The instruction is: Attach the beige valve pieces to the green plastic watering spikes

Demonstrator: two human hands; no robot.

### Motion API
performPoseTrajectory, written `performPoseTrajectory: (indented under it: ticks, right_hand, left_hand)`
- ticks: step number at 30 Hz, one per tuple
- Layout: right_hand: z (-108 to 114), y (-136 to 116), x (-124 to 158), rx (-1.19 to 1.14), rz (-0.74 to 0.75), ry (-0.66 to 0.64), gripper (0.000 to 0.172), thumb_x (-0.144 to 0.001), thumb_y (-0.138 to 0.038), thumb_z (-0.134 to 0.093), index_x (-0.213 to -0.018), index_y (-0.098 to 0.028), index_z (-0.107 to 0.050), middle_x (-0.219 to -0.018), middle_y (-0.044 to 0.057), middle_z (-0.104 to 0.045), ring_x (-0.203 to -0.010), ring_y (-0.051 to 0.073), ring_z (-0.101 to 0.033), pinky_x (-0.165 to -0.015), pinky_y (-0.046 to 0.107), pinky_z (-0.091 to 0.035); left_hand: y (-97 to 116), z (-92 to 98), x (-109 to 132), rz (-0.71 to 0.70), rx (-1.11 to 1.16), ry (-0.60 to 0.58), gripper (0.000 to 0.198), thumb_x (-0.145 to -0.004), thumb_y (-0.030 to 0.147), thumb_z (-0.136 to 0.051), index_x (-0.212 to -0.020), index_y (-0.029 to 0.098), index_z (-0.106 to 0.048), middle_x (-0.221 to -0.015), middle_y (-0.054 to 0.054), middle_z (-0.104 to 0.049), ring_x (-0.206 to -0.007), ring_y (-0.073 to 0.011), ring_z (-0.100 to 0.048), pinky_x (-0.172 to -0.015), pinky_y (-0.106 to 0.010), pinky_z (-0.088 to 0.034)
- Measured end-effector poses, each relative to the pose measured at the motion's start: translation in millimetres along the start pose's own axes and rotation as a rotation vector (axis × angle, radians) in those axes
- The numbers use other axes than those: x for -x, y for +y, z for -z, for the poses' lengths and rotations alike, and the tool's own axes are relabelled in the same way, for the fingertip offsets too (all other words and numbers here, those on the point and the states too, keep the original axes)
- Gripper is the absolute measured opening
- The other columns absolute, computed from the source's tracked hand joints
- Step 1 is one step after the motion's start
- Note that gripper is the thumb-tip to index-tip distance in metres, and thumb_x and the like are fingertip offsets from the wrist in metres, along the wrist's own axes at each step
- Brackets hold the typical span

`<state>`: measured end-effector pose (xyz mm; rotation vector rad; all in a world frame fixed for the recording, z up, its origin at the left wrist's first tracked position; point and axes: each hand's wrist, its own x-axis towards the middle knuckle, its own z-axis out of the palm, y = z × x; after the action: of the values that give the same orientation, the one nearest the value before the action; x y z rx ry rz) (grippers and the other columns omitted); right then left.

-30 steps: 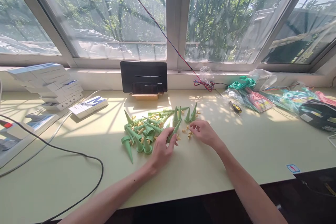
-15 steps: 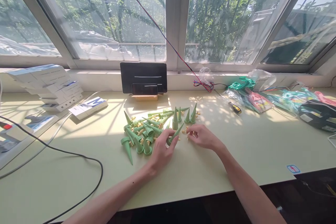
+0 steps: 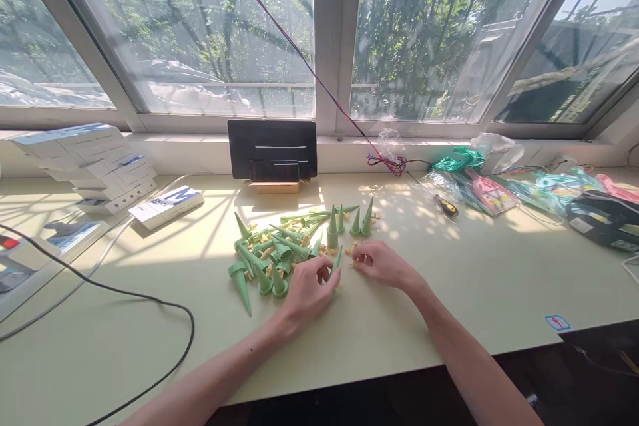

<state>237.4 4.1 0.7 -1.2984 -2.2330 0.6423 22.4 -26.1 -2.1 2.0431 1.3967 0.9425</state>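
My left hand [image 3: 307,289] is closed around a green plastic watering spike [image 3: 338,259], its tip pointing up and its base hidden by the fingers. Just to the right, my right hand [image 3: 383,263] pinches a small tan plastic piece [image 3: 350,251] at its fingertips, partly covered. A heap of green spikes [image 3: 282,250], mixed with small tan pieces, lies on the left beside my left hand. Beyond my hands several spikes stand upright on their bases, among them a tall spike [image 3: 333,229] and a pair further right [image 3: 367,218].
At the back a black tablet [image 3: 272,140] and a phone lean on a wooden stand [image 3: 273,187]. White boxes [image 3: 107,166] are stacked at the left, near cables. A screwdriver [image 3: 446,205], bagged items and a black pouch [image 3: 606,218] lie to the right.
The spike in my left hand has swung from leaning right to nearly upright and sits slightly lower. My right hand has shifted marginally, still pinched.
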Motion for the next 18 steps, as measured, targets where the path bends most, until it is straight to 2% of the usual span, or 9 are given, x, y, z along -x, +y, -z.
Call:
performPoseTrajectory:
  ticks: [5,8,13,18]
  right_hand:
    - [0,-5,-1,0.002,-0.022,-0.005,0.011,-0.085,-0.015,-0.057,-0.075,-0.019,-0.059,-0.074,0.0,-0.061,-0.069,0.014,-0.053,-0.063,0.024,-0.038]
    - [1,-9,-1,0.013,-0.052,-0.002,0.01,-0.084,-0.014,-0.056,-0.075,-0.018,-0.059,-0.075,0.002,-0.063,-0.069,0.015,-0.055,-0.062,0.025,-0.038]
    - [-1,-11,-1,0.021,-0.073,0.012,0.009,-0.085,-0.016,-0.056,-0.076,-0.018,-0.058,-0.074,0.002,-0.063,-0.066,0.014,-0.054,-0.059,0.025,-0.038]
    - [-4,-9,-1,-0.02,-0.049,0.065,0.011,-0.087,-0.019,-0.056,-0.075,-0.019,-0.055,-0.07,0.001,-0.063,-0.061,0.013,-0.051,-0.058,0.026,-0.038]
  left_hand:
    - [-6,-1.4,0,0.086,-0.011,-0.051,0.021,-0.085,0.034,-0.056,-0.097,0.018,-0.063,-0.053,0.007,-0.048,-0.052,-0.012,-0.046,-0.059,-0.024,-0.037]
    - [-7,-0.1,-1,0.104,-0.048,-0.064,0.023,-0.085,0.032,-0.053,-0.103,0.019,-0.059,-0.053,0.008,-0.047,-0.053,-0.0132,-0.047,-0.06,-0.025,-0.036]
    - [-7,1.3,-2,0.121,-0.1,-0.066,0.019,-0.085,0.031,-0.051,-0.1,0.021,-0.058,-0.053,0.008,-0.043,-0.052,-0.0138,-0.045,-0.059,-0.025,-0.033]
    - [-8,-0.7,-3,0.112,-0.072,-0.023,0.016,-0.088,0.035,-0.05,-0.088,0.021,-0.059,-0.055,0.007,-0.042,-0.053,-0.013,-0.042,-0.057,-0.024,-0.032]
